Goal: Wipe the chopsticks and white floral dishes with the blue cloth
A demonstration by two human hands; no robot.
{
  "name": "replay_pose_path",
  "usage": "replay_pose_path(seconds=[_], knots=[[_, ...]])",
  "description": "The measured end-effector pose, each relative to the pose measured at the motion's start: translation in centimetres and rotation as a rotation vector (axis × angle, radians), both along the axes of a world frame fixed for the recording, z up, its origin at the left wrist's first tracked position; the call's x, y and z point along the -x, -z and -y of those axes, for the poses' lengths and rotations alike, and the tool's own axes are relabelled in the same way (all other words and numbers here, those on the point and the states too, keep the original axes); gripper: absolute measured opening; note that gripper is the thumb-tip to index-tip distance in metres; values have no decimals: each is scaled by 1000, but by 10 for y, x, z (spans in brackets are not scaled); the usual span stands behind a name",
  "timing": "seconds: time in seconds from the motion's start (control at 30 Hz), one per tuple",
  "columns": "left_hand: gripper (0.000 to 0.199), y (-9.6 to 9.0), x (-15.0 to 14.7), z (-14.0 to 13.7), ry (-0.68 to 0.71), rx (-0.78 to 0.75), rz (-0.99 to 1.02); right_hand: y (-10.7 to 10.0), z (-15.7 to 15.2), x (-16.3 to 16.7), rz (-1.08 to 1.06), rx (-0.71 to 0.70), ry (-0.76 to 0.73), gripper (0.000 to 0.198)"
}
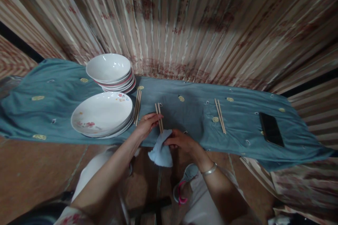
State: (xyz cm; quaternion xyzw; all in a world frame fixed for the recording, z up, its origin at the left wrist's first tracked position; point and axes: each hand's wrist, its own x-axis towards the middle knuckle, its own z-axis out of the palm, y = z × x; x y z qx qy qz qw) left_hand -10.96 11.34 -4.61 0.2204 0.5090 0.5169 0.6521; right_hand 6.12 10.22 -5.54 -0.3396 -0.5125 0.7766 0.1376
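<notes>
So the person's left hand (pixel 148 122) is pinching a pair of chopsticks (pixel 159 116) near the lower end, fingers curled around them, with the sticks lying on the teal cloth (pixel 185 119) close to its near edge, about the middle of its length. The right hand (pixel 182 141) is closed on a pale blue rag (pixel 161 152), holding it right against the bottom tips of that same pair. The rag hangs off the near edge of the cloth, over the brownish floor. There's a silver bangle (pixel 210 170) on the right wrist.

Rest of the spread: toward the left end of the cloth sits a stack of shallow plates (pixel 101 114) with a little flower print, and behind it, by the far edge, a stack of bowls (pixel 111 72) (red-rimmed ones under a plain white top one, as far as I can tell). Another pair of chopsticks (pixel 137 107) lies just beside the plates on their right. A third pair (pixel 220 116) lies well apart, out on the right half of the cloth. Near the right end there's a dark phone (pixel 271 129) lying flat, screen off. Striped curtain fabric (pixel 185 24) runs along the whole far edge.
</notes>
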Motion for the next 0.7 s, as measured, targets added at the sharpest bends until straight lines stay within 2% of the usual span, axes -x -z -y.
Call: replay_pose_path(seconds=[0.13,0.23,0.5,0.7], knots=[[25,-2,-7,5,100,-13,24,1,-6,-1,-30,42,139,23],[27,-3,-10,7,137,-23,38,3,-8,0,-40,40,179,26],[31,2,-4,-1,-76,-13,5,7,-3,-1,7,22,31,18],[34,2,3,-5,-153,-33,-23,5,0,-4,1,-18,-92,18]])
